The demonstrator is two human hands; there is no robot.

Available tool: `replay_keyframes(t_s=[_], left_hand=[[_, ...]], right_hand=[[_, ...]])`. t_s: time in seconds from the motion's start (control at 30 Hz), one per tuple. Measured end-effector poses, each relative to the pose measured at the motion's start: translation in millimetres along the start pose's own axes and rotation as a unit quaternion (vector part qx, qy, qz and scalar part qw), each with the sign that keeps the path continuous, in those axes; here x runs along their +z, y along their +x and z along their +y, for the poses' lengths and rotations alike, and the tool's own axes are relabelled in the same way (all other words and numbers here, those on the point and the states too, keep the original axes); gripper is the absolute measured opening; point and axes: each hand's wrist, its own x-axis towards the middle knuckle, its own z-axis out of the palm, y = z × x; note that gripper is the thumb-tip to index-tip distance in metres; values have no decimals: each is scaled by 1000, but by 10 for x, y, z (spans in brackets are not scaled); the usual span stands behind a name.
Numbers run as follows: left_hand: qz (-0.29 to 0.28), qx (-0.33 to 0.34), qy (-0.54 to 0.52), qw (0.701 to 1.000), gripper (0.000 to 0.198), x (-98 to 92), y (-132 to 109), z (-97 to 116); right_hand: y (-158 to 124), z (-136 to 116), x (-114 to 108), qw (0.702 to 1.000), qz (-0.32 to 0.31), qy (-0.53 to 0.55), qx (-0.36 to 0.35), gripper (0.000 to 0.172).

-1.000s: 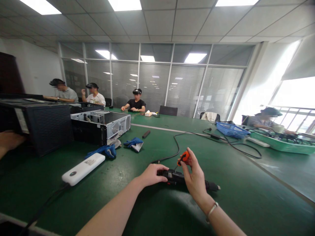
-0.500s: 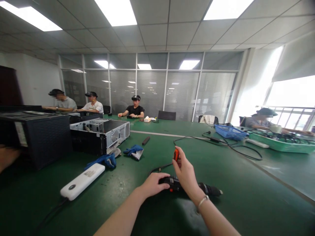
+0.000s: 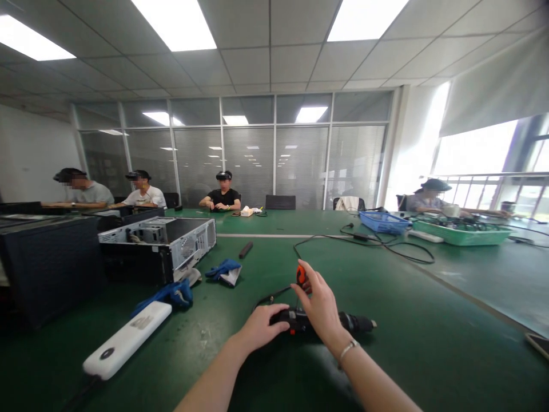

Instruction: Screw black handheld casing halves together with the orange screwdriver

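Lying on its side on the green table is a black power tool [image 3: 354, 322] with a ringed collar, a metal tip at the right and a red button. It looks like a corded electric screwdriver. My left hand [image 3: 261, 327] is closed round its left end, thumb in front, and steadies it. Over its middle, my right hand [image 3: 319, 303] pinches the orange handle of a small screwdriver [image 3: 301, 276]. A thin shaft seems to run down from the handle to the tool body; its tip is hidden. A black cable [image 3: 268, 298] leads away behind my left hand.
To the left are a white power strip [image 3: 128, 340], blue gloves [image 3: 225, 271], an open computer case [image 3: 156, 249] and a dark case [image 3: 51, 269]. A blue basket [image 3: 384, 223] and a green basket [image 3: 465, 233] stand right. Other people sit round the table; a phone [image 3: 538, 345] lies far right.
The view has turned right, so the table items sit further left and a phone appears at the right edge. Both my hands keep their holds; the orange handle is turned slightly.
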Motion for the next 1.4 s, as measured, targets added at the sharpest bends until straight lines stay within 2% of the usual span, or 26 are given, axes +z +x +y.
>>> replay_keyframes(t_s=[0.23, 0.4, 0.67, 0.9, 1.2, 1.4], left_hand=[[-11, 9, -6, 1000, 41, -21, 0, 53], [-10, 8, -6, 1000, 44, -17, 1, 34], [-15, 12, 3, 1000, 44, -8, 5, 11], [-5, 14, 7, 1000, 45, -12, -2, 15], [-10, 18, 26, 999, 57, -10, -1, -14], [-13, 12, 52, 998, 54, -5, -9, 24]], right_hand=[[-30, -32, 44, 998, -22, 56, -16, 59], [-17, -18, 15, 1000, -1, 27, -9, 54], [-29, -2, 35, 998, -30, 50, -22, 55], [-13, 57, 24, 1000, -8, 29, -7, 49], [-14, 8, 1, 999, -13, 20, -22, 56], [-24, 61, 28, 998, -28, 51, -10, 56]])
